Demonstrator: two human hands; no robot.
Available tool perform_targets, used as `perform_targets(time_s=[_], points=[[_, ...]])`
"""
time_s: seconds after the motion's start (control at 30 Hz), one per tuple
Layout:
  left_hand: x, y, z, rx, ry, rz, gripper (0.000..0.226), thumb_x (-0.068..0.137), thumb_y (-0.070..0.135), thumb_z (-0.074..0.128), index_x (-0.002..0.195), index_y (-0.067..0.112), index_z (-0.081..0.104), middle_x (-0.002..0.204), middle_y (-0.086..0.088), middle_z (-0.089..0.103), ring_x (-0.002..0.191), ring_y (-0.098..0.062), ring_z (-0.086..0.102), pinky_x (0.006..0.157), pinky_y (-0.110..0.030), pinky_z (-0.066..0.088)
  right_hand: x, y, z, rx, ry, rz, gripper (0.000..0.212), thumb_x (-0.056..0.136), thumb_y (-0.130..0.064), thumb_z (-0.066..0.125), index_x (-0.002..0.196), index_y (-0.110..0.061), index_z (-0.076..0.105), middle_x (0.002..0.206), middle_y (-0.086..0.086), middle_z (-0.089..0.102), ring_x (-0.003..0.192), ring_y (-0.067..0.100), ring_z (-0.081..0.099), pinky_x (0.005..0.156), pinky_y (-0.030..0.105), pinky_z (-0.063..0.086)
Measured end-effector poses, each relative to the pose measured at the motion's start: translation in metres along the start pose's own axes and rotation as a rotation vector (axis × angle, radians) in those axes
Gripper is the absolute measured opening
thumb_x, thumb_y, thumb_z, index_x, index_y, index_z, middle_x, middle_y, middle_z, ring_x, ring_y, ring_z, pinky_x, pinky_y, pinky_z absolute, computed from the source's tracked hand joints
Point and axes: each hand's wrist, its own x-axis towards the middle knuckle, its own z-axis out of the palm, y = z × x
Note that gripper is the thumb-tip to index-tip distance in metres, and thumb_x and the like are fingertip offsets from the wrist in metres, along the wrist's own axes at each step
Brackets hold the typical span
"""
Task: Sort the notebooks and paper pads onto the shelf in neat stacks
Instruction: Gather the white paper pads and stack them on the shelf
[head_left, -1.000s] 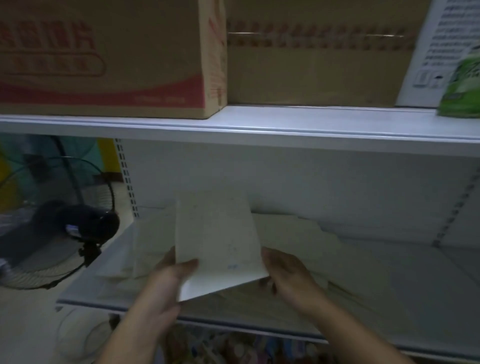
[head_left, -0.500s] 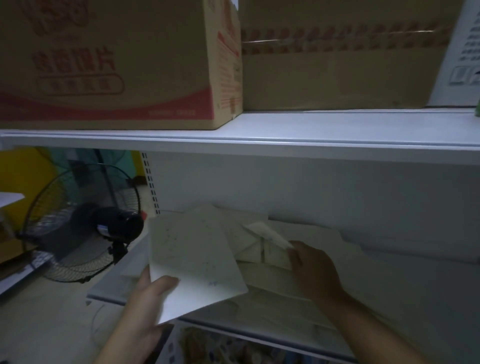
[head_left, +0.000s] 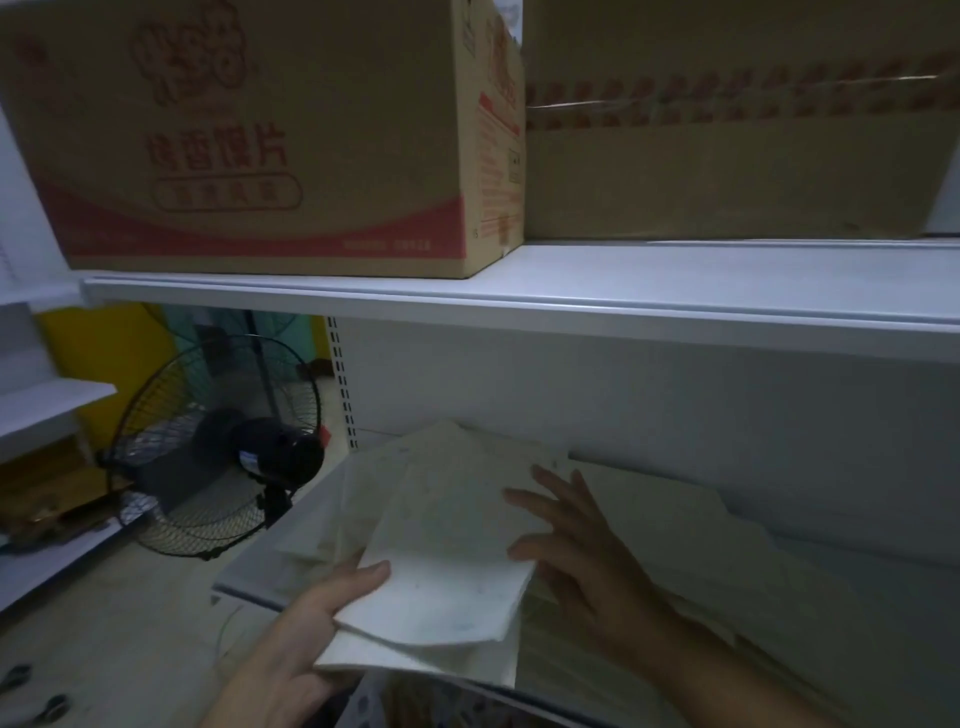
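While left hand (head_left: 304, 642) pinches stacked paper pads (head_left: 447, 561) over the shelf (head_left: 244, 584), right hand (head_left: 587, 561) splayed, straight fingers against their edge

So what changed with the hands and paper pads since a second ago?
The right hand let go, reached to the white lower shelf, and now lays straight fingers against the pale paper pads gripped by the left hand. Brown cardboard boxes, black fan: unchanged.

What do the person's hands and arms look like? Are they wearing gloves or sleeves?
No gloves. The left grip and right grip are bare hands, with no rings that I can see. Both forearms are bare too: no sleeves, watch or bracelet show before the picture's edge. The light is dim, so tiny marks could hide.
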Motion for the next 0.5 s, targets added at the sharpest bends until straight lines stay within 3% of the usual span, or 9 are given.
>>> perform_targets(time_s=[0.1, 0.17, 0.23, 0.3, 0.37, 0.43, 0.5], points=[[-0.007, 0.004, -0.012, -0.040, -0.038, 0.022, 0.039, 0.076, 0.003, 0.052, 0.114, 0.006, 0.060, 0.106, -0.026, 0.068, 0.087, -0.044, 0.068, 0.071, -0.057, 0.055, 0.011, 0.017, 0.011, -0.081, -0.039, 0.035, 0.033, 0.096, -0.013, 0.042, 0.119, -0.034, 0.051, 0.150, -0.002, 0.032, 0.143, 0.024, 0.022, 0.115, 0.051, 0.017], [-0.012, 0.007, -0.017, -0.017, -0.008, 0.074, 0.036, 0.080, 0.004, 0.049, 0.113, 0.013, 0.060, 0.107, -0.024, 0.069, 0.089, -0.043, 0.068, 0.072, -0.056, 0.055, 0.022, 0.020, 0.020, -0.104, -0.037, 0.158, 0.040, 0.092, -0.016, 0.041, 0.128, -0.030, 0.050, 0.146, 0.005, 0.040, 0.137, 0.023, 0.032, 0.108, 0.053, 0.031], [-0.017, 0.010, -0.021, 0.023, 0.036, 0.170, 0.032, 0.088, 0.006, 0.045, 0.114, 0.018, 0.059, 0.103, -0.021, 0.071, 0.081, -0.040, 0.069, 0.059, -0.046, 0.058, 0.038, 0.020, 0.029, -0.213, -0.045, 0.442, 0.043, 0.095, -0.029, 0.037, 0.135, -0.019, 0.048, 0.141, 0.011, 0.046, 0.129, 0.025, 0.044, 0.103, 0.045, 0.043], [-0.023, 0.013, -0.027, 0.054, 0.090, 0.233, 0.031, 0.094, 0.008, 0.041, 0.119, 0.020, 0.056, 0.102, -0.021, 0.068, 0.074, -0.037, 0.065, 0.043, -0.035, 0.054, 0.050, 0.025, 0.035, -0.288, -0.278, 0.801, 0.056, 0.094, -0.046, 0.042, 0.141, -0.016, 0.037, 0.142, 0.009, 0.043, 0.129, 0.027, 0.041, 0.104, 0.036, 0.038], [-0.030, 0.015, -0.031, 0.070, 0.157, 0.300, 0.032, 0.096, 0.009, 0.039, 0.119, 0.024, 0.055, 0.104, -0.019, 0.067, 0.078, -0.036, 0.062, 0.041, -0.032, 0.051, 0.056, 0.032, 0.038, -0.319, -0.426, 0.938, 0.071, 0.084, -0.060, 0.051, 0.138, -0.016, 0.038, 0.140, 0.008, 0.044, 0.127, 0.027, 0.041, 0.102, 0.035, 0.038], [-0.034, 0.017, -0.036, 0.081, 0.219, 0.354, 0.034, 0.095, 0.008, 0.040, 0.117, 0.028, 0.058, 0.106, -0.014, 0.068, 0.085, -0.037, 0.062, 0.052, -0.034, 0.050, 0.066, 0.036, 0.035, -0.217, -0.398, 1.014, 0.081, 0.076, -0.060, 0.063, 0.137, -0.011, 0.040, 0.139, 0.008, 0.045, 0.125, 0.026, 0.045, 0.098, 0.031, 0.041], [-0.039, 0.017, -0.042, 0.087, 0.247, 0.377, 0.031, 0.094, 0.008, 0.041, 0.111, 0.026, 0.061, 0.103, -0.014, 0.068, 0.083, -0.037, 0.062, 0.053, -0.032, 0.048, 0.074, 0.039, 0.031, 0.019, -0.284, 1.114, 0.079, 0.071, -0.043, 0.078, 0.133, -0.007, 0.045, 0.133, 0.009, 0.052, 0.117, 0.024, 0.053, 0.087, 0.025, 0.044]])
